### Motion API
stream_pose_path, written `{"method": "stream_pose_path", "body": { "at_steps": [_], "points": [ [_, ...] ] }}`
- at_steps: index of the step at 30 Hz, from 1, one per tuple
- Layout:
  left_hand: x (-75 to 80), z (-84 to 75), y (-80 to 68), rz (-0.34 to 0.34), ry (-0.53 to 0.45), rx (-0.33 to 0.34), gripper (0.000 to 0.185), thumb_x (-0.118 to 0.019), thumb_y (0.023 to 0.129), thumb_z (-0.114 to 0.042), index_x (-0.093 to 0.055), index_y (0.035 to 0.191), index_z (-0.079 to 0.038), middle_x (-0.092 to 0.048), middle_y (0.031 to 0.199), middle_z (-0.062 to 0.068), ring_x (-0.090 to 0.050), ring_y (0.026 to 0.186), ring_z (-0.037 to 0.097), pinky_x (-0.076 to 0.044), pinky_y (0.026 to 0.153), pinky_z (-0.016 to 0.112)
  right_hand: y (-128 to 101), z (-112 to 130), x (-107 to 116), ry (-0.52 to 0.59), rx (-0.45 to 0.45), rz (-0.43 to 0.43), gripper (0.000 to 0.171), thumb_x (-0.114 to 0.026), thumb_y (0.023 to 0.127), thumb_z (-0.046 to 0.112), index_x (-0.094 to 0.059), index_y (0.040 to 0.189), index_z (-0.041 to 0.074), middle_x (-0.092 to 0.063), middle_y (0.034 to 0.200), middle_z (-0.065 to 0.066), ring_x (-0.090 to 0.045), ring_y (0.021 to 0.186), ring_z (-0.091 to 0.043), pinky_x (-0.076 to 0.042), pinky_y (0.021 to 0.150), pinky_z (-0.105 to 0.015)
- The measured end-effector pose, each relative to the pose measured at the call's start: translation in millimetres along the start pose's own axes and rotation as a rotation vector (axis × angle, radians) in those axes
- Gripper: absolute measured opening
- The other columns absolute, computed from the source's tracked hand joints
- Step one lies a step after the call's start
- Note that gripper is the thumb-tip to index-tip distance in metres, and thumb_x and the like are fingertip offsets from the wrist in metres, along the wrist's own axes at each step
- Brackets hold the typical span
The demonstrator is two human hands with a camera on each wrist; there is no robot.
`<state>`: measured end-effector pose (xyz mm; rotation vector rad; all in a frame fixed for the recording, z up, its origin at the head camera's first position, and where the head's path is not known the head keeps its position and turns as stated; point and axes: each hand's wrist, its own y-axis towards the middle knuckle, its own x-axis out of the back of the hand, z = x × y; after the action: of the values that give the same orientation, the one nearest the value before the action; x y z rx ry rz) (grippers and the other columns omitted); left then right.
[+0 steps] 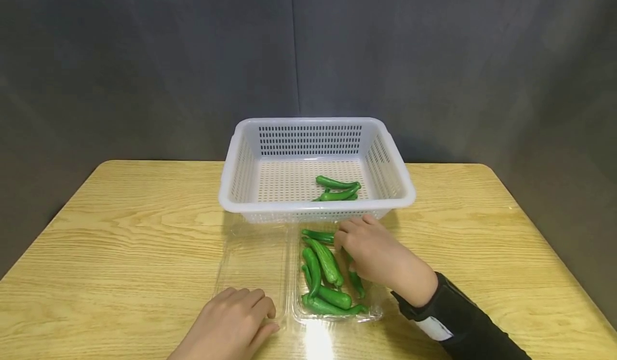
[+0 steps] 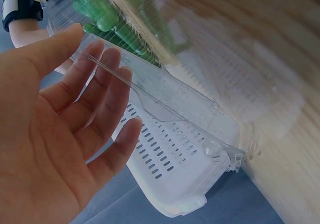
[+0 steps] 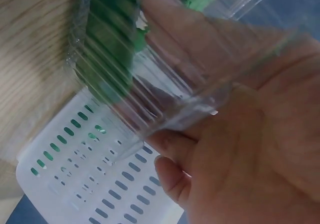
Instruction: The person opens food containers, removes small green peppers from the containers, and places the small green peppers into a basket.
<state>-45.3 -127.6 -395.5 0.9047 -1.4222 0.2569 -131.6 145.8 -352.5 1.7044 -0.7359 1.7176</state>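
Several green peppers (image 1: 324, 261) lie in the right half of a clear plastic clamshell box (image 1: 295, 312). My right hand (image 1: 373, 250) reaches down into that half with bent fingers, its thumb against a slim green pepper (image 1: 356, 284). Its fingertips are partly hidden, and a firm grip cannot be made out. In the right wrist view, the ribbed clear wall (image 3: 185, 104) crosses in front of the fingers. My left hand (image 1: 231, 322) is at the near edge of the box's flat lid half (image 1: 255, 258). Loosely bent, its fingers (image 2: 107, 94) are beside the lid's rim without pinching anything.
Behind the box stands a white perforated plastic basket (image 1: 228, 172), close to its far edge. A few green peppers (image 1: 339, 194) lie in the basket's front right part. Everything stands on a light wooden table (image 1: 120, 253), with a dark grey curtain (image 1: 144, 65) behind.
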Motion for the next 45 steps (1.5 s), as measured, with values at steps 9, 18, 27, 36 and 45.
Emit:
{"method": "stream_pose_path", "body": {
  "at_steps": [9,18,27,36,45],
  "points": [
    [-3.1,-1.5,4.4,-0.010,0.002,-0.026,0.017,-0.075,0.084,-0.032,-0.065,0.080,-0.018,-0.055,0.075,-0.013,-0.050,0.063,0.002,-0.045,0.061,0.023,-6.1,-1.7,2.3,0.037,0.002,0.013,0.038,-0.092,0.054,0.006,-0.066,0.081,0.014,-0.050,0.084,0.006,-0.050,0.086,-0.018,-0.034,0.077,-0.032],
    [-1.8,-2.4,6.3,-0.009,0.012,-0.017,0.018,-0.076,0.084,-0.031,-0.065,0.080,-0.018,-0.055,0.074,-0.012,-0.050,0.062,0.003,-0.045,0.061,0.023,-5.5,-1.8,2.7,0.016,-0.046,0.063,0.038,-0.092,0.055,0.021,-0.072,0.087,0.014,-0.052,0.085,0.008,-0.047,0.085,-0.016,-0.029,0.077,-0.033],
    [2.1,-1.9,6.2,-0.007,0.012,0.003,0.018,-0.076,0.083,-0.031,-0.065,0.080,-0.017,-0.056,0.075,-0.011,-0.051,0.063,0.004,-0.046,0.062,0.024,-0.6,-3.9,5.4,0.043,-0.047,0.068,0.041,-0.092,0.055,0.021,-0.072,0.090,0.011,-0.055,0.085,0.006,-0.051,0.084,-0.017,-0.030,0.079,-0.036],
    [1.2,0.1,6.8,-0.049,0.033,0.002,0.018,-0.076,0.083,-0.031,-0.065,0.080,-0.017,-0.057,0.076,-0.011,-0.053,0.064,0.006,-0.047,0.063,0.026,1.7,-6.3,8.5,0.046,-0.036,0.060,0.041,-0.092,0.057,0.019,-0.073,0.093,0.011,-0.064,0.091,0.002,-0.058,0.090,-0.021,-0.035,0.081,-0.035],
    [0.7,0.2,0.2,-0.017,0.030,-0.001,0.018,-0.076,0.083,-0.032,-0.065,0.080,-0.017,-0.058,0.075,-0.011,-0.052,0.064,0.005,-0.048,0.062,0.025,2.1,-7.9,10.2,0.055,0.092,-0.040,0.019,-0.090,0.062,0.018,-0.074,0.072,0.020,-0.058,0.076,0.010,-0.059,0.077,-0.015,-0.049,0.077,-0.033]
  ]
}}
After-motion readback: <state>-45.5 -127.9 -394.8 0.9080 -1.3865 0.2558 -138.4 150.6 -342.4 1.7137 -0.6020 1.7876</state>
